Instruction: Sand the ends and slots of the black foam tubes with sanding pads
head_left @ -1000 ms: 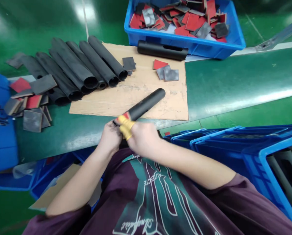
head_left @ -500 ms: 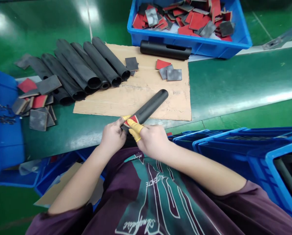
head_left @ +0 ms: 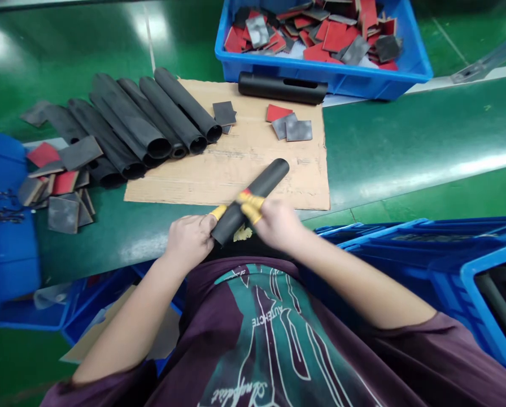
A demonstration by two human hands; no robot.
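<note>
My left hand (head_left: pixel 190 238), with yellow finger covers, is closed around the near end of a black tube (head_left: pixel 270 176). The tube slants away from my body, its far end over the cardboard sheet (head_left: pixel 172 183). Farther up, my right hand (head_left: pixel 278 221), blurred and also in yellow finger covers, presses a small red sanding pad (head_left: pixel 245 193) against the tube's upper side. Most of the pad is hidden under the fingers. Beyond the hands, several loose grey and red pads (head_left: pixel 299 130) lie on the cardboard.
Several black tubes (head_left: pixel 143 124) lie side by side at left, next to a pile of pads (head_left: pixel 63 213). Another slotted tube (head_left: pixel 278 87) rests against a blue bin (head_left: pixel 329 70) of pads. Blue crates stand at left (head_left: pixel 11 249) and right (head_left: pixel 443 271).
My right hand has slid the red pad up along the tube, away from my left hand. The tube's near end now shows between the hands.
</note>
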